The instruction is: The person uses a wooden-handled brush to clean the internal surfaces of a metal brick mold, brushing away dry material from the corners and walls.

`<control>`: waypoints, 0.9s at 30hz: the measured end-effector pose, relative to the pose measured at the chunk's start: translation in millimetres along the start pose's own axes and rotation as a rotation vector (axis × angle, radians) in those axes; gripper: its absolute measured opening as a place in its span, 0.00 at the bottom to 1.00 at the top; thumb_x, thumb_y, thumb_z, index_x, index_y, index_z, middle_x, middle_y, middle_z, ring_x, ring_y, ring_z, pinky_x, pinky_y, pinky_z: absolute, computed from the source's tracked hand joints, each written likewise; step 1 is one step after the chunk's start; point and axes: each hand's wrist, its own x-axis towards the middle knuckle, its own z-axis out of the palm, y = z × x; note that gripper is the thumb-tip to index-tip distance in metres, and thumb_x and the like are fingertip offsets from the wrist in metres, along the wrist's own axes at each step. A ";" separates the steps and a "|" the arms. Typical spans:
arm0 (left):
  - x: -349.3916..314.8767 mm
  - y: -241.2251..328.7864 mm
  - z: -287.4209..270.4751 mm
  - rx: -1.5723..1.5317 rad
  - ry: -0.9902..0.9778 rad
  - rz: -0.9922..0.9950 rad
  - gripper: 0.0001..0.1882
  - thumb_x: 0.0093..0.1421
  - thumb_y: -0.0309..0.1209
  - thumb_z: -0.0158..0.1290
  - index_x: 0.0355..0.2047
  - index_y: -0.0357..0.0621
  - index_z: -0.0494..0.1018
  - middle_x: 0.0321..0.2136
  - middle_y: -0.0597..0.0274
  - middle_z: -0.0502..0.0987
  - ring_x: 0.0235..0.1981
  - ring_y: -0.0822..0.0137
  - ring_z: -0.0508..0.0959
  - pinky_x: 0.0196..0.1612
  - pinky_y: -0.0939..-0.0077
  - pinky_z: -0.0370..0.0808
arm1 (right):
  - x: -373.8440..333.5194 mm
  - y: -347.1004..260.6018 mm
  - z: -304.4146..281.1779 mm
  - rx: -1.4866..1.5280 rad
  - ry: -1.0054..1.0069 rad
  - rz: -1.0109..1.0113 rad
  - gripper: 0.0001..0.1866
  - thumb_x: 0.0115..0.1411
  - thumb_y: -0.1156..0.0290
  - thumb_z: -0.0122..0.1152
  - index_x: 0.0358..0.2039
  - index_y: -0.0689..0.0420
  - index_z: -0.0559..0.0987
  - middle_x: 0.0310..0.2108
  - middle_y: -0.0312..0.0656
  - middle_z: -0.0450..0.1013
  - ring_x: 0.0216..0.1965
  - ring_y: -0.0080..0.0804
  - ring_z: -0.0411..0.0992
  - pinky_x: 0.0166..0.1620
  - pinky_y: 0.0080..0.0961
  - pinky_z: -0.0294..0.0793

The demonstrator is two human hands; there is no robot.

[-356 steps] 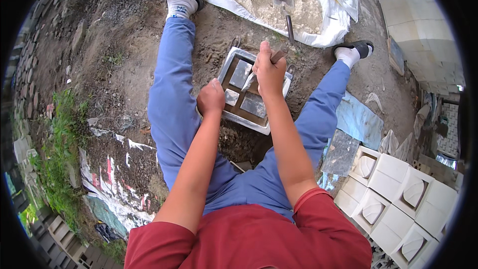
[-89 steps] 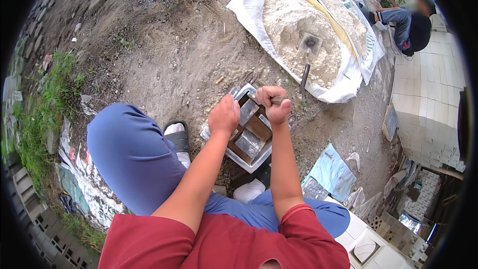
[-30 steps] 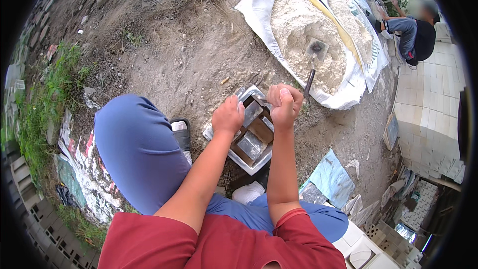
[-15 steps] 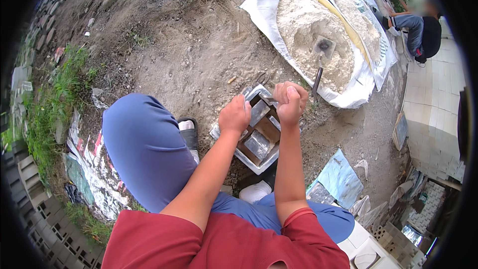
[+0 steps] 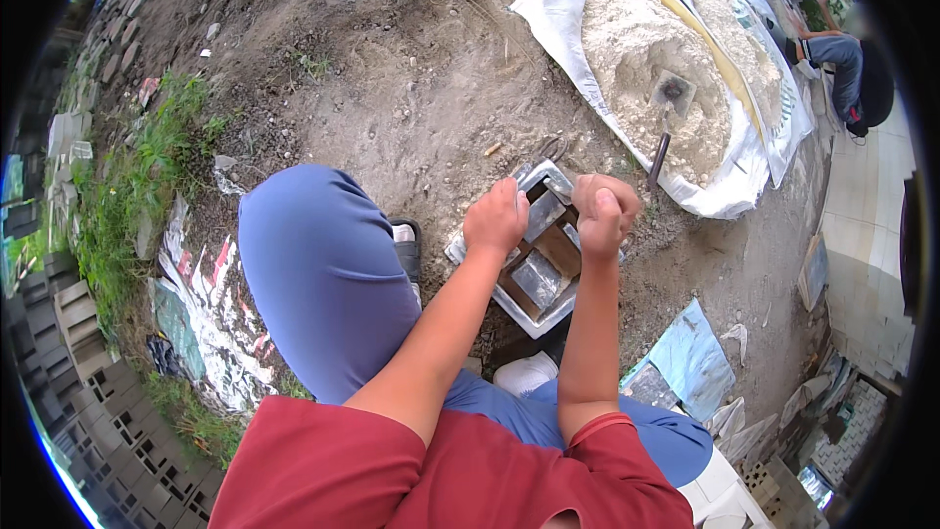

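Head view: left hand (image 5: 496,220) gripping metal mould (image 5: 534,253) rim, right hand (image 5: 602,212) fist-clenched, contents hidden, above it.

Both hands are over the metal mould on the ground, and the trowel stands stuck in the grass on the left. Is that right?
Not quite. In the head view the trowel stands in the pale powder heap on the white sack, upper right. The left hand and right hand are over the metal mould.
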 end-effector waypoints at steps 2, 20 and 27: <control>-2.4 -0.8 1.5 0.008 0.011 0.007 0.14 0.70 0.44 0.47 0.44 0.49 0.71 0.39 0.52 0.80 0.37 0.45 0.82 0.41 0.46 0.79 | -1.8 4.2 -5.7 -0.067 0.014 0.058 0.18 0.62 0.73 0.47 0.15 0.57 0.57 0.14 0.31 0.52 0.17 0.20 0.49 0.22 0.28 0.45; -1.2 9.1 -1.7 0.003 -0.046 -0.027 0.14 0.71 0.44 0.45 0.45 0.49 0.71 0.40 0.52 0.80 0.39 0.44 0.82 0.44 0.44 0.78 | 2.0 15.1 -15.2 -0.162 -0.074 -0.056 0.12 0.62 0.75 0.48 0.21 0.62 0.64 0.16 0.32 0.55 0.17 0.21 0.50 0.22 0.28 0.48; -2.5 -6.5 6.6 0.009 0.007 -0.008 0.17 0.71 0.45 0.45 0.51 0.50 0.73 0.43 0.50 0.81 0.41 0.41 0.82 0.44 0.45 0.78 | 3.5 -6.8 -3.7 -0.056 -0.021 -0.080 0.15 0.61 0.76 0.49 0.17 0.65 0.66 0.14 0.34 0.60 0.16 0.20 0.56 0.22 0.26 0.53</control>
